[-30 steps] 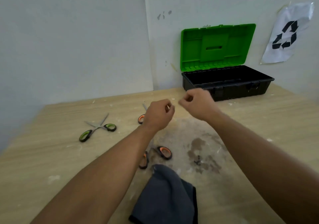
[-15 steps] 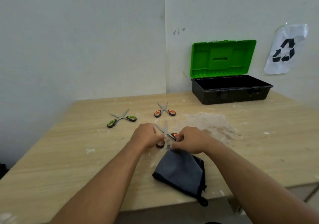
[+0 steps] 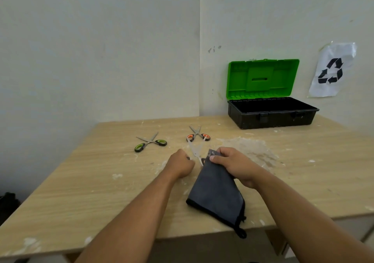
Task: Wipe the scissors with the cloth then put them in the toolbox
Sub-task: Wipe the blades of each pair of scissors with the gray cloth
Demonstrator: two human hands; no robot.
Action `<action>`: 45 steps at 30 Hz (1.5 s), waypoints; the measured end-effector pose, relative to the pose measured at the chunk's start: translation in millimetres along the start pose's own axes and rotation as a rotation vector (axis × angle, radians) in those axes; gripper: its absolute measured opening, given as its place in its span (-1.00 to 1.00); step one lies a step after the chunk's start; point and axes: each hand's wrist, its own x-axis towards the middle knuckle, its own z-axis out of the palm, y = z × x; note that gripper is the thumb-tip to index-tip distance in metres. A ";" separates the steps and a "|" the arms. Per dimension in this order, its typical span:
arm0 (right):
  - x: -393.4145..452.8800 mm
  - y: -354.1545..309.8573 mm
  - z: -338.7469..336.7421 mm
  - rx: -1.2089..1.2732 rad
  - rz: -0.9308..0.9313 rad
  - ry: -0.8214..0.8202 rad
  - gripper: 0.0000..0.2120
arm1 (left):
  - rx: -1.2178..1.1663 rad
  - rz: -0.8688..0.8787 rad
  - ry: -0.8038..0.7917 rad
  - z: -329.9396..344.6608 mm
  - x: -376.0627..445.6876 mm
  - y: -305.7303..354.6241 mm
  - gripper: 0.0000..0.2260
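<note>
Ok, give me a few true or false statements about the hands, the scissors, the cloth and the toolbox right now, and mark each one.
1. The toolbox is open, its green lid raised. True.
2. The left hand grips a pair of scissors with the blades spread. True.
3. The right hand is bare and holds nothing. False: it holds the dark cloth, which hangs from it to the table.
4. Scissors already lie inside the toolbox. False: none show in it.
5. Two other pairs lie on the table, green-handled scissors and orange-handled scissors. True.
</note>
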 end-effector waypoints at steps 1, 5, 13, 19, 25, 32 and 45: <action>0.7 -1.5 -1.1 0.047 -0.005 -0.003 -0.80 | -0.063 -0.014 0.008 -1.3 0.0 -1.7 -0.89; 8.8 -9.4 -2.4 0.266 0.026 -0.018 -0.77 | -0.243 -0.060 0.024 -7.3 -0.8 -5.8 -0.93; 18.8 -24.5 -12.0 0.571 0.183 0.033 -0.72 | -0.500 -0.041 0.031 -27.8 -2.6 -14.9 -0.78; 33.6 -30.6 -16.3 0.425 -0.076 0.196 -0.82 | -0.468 0.027 0.053 -40.6 -4.4 -14.3 -0.77; 48.6 -31.2 -8.3 -0.119 -0.329 0.398 -0.82 | -0.489 0.090 0.065 -37.6 -6.5 -10.7 -0.73; 52.4 -21.3 -0.2 -0.618 -0.717 0.075 -0.78 | -0.470 0.155 0.068 -33.3 -9.4 -9.7 -0.69; 59.1 -20.4 3.6 -1.099 -0.815 0.055 -0.64 | -0.323 0.152 0.082 -28.7 -6.8 -12.5 -0.64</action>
